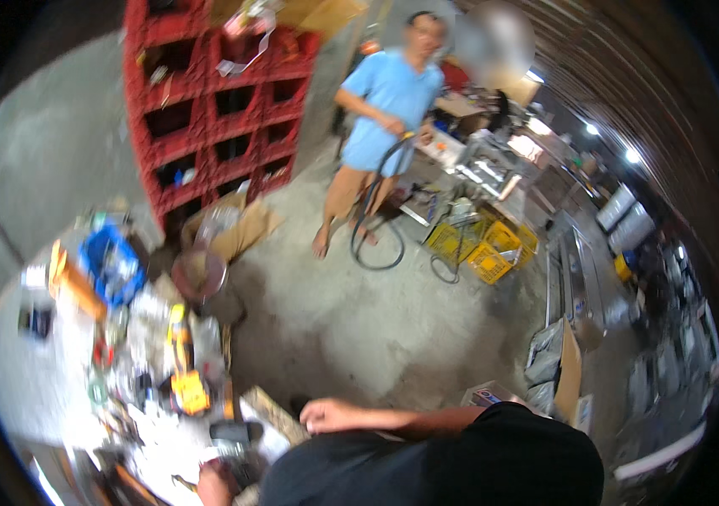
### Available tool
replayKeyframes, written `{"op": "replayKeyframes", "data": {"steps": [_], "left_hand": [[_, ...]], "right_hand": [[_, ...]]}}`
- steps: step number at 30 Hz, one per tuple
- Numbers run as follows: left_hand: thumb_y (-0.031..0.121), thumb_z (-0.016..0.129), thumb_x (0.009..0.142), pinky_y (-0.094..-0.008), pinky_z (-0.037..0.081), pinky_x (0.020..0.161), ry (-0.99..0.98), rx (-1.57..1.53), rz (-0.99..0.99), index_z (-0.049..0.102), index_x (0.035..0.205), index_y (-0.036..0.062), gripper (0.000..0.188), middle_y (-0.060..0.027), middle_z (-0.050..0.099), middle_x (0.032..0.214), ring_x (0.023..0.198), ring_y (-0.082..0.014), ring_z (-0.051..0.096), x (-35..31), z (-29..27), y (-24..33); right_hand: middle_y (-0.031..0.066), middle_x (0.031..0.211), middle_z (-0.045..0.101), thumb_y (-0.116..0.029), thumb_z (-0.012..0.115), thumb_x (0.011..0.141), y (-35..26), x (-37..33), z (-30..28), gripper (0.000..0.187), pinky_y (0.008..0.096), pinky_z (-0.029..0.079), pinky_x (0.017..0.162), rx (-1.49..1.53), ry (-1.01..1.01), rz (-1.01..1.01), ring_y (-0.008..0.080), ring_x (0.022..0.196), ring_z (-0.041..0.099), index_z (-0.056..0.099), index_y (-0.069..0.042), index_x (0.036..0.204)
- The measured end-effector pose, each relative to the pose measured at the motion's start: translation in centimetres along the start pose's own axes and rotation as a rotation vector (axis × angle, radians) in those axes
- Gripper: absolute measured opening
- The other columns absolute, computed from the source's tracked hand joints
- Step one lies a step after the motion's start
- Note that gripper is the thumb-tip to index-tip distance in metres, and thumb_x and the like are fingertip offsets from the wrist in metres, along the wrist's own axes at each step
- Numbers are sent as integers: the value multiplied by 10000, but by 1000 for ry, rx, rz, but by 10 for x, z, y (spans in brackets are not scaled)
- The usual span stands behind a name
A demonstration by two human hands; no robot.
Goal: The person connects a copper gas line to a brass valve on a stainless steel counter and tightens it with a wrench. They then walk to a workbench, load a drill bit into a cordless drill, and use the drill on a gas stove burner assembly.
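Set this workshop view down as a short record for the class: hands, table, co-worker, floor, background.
Left hand: near lower edge, by dark blurred items; grip unclear
Right hand: fingers curled, beside black clothing; grip unclear
Table: cluttered; yellow-and-black power tool, blue basket
Co-worker: standing, holding black hose or cable
Floor: yellow crates
Background: red rack with compartments

The head view looks from above and behind the wearer's black shirt, very near at the lower edge, facing down and forward. The right hand sits close, low in the frame. Floor fills the middle; a red shelf, upper left, stands farther off. Fisheye curvature bends the roof, upper right.
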State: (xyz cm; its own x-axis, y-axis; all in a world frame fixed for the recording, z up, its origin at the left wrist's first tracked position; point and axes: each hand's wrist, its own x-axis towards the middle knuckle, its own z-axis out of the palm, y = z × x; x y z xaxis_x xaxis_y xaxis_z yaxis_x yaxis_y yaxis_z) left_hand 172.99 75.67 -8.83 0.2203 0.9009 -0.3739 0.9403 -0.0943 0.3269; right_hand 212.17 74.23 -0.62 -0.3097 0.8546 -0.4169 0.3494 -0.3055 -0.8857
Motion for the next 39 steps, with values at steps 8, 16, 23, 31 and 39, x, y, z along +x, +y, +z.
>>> {"op": "replayKeyframes", "data": {"steps": [8,16,23,31,39], "left_hand": [[-13,677,798,-440,528,732,376,-445,362,675,999,31,205,-179,632,891,830,-402,639,-67,-79,22],[-103,673,744,-357,542,734,507,-588,217,727,1032,42,327,-121,672,896,791,-283,678,-120,-115,19],[-136,626,689,-314,536,784,724,-553,165,730,988,5,346,-132,706,935,858,-238,697,-148,-148,2],[-146,634,701,-301,536,812,774,-595,80,724,1004,-18,342,-131,705,941,883,-218,692,-161,-149,-8],[-121,652,707,-312,528,781,749,-608,12,716,998,-19,315,-134,698,921,857,-234,685,-180,-127,-13]], "right_hand": [[57,982,723,-50,628,973,-24,-14,22,227,258,528,817,191,33,13,91,902,655,652,1,1193],[75,1026,707,-58,648,961,-57,20,63,316,257,529,828,6,-198,64,100,922,647,628,19,1267],[65,1071,697,-35,637,970,-66,52,83,272,235,530,851,-81,-340,76,94,975,661,660,16,1236],[79,876,668,-27,616,890,-71,62,101,115,296,528,716,-233,-359,30,116,752,612,651,3,995],[59,720,651,-114,638,869,-105,84,133,101,402,544,656,-629,-341,-455,245,709,677,659,-62,952]]}}
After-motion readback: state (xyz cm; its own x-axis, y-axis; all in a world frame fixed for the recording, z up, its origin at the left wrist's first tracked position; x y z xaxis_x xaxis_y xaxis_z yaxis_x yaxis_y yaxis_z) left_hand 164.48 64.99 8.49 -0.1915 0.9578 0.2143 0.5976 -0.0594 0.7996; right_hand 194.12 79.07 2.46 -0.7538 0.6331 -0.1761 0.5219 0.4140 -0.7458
